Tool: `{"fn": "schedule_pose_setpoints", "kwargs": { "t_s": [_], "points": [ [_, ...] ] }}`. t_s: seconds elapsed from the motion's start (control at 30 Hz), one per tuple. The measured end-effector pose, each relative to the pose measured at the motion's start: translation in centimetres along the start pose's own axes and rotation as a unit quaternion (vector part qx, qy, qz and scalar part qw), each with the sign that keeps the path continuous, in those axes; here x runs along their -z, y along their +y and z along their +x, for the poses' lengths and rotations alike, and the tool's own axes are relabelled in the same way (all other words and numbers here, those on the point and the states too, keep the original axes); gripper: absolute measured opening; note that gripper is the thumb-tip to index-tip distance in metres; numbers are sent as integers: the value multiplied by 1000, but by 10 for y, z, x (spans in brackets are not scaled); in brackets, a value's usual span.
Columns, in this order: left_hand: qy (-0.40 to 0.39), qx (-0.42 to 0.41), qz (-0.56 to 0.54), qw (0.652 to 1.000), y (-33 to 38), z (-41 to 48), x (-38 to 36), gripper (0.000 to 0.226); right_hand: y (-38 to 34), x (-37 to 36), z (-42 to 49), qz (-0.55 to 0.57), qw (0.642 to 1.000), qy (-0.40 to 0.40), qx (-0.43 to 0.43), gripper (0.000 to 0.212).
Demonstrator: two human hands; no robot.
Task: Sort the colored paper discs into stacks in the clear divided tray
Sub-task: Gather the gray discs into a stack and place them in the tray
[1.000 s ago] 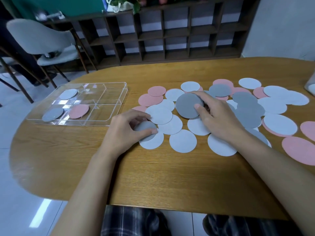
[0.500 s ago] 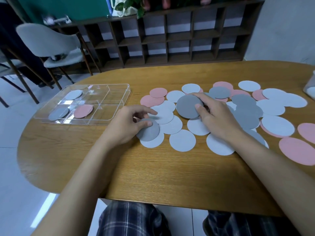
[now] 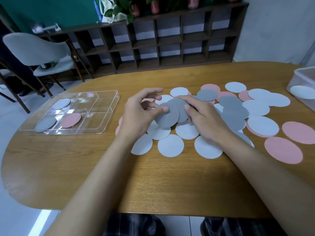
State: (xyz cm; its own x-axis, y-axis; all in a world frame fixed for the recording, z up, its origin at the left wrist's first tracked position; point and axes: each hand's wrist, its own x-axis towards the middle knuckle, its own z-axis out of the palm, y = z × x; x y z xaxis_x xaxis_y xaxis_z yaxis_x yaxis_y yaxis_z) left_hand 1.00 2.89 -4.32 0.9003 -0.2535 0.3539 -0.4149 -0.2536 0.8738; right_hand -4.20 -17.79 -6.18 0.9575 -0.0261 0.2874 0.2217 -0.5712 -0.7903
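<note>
Holding two at once: in the left hand point(image 3: 138, 114), thumb pressed on top and fingers curled behind, a grey disc point(image 3: 166, 120); in the right hand point(image 3: 204, 120), thumb and forefinger pinched on a second grey disc point(image 3: 181, 106), the pair overlapping, seemingly raised just above the pile point(image 3: 170, 145) near the middle of the table point(image 3: 153, 181). Likely trouble: thin paper slipping from a light pinch while passing or carrying, or creasing under a thumb. Also dragging a white disc along, with several lying right below. Could land in the wrong cell too: tray point(image 3: 100, 106) near the left edge, with a grey one point(image 3: 45, 124) in the near left cell, a pink one point(image 3: 71, 120) just beside it and a pale one point(image 3: 61, 103) in the cell behind, so only the near left cell suits. Low dividers there, easy to overshoot. Room for moving: bare wood between pile and tray, nothing standing in the way; a broad bare strip along the near edge. Less room on the right, where the right forearm lies over part of the pile and pink discs point(image 3: 283, 149) sit toward the near right edge, easy to sweep off. Box point(image 3: 305, 82) at the far right edge, well apart from the path.
</note>
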Motion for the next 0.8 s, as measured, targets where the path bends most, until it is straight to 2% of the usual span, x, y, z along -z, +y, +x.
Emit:
{"fn": "schedule_pose_setpoints", "kwargs": {
  "t_s": [0.23,0.37,0.47,0.67,0.8],
  "points": [
    [27,-48,92,994,-4,14,-28,41,1,6,3,39,999,17,-18,39],
    [29,-22,81,996,-12,19,-39,35,3,12,4,4,1000,22,-20,43],
    [27,-4,48,998,-23,20,-46,39,6,13,5,-25,999,-3,-28,48],
    [23,13,34,999,-32,18,-45,45,12,3,5,-169,984,-56,0,55],
    [28,20,37,999,-30,13,-50,45,15,1,9,-175,984,-20,16,51]
  ]
}}
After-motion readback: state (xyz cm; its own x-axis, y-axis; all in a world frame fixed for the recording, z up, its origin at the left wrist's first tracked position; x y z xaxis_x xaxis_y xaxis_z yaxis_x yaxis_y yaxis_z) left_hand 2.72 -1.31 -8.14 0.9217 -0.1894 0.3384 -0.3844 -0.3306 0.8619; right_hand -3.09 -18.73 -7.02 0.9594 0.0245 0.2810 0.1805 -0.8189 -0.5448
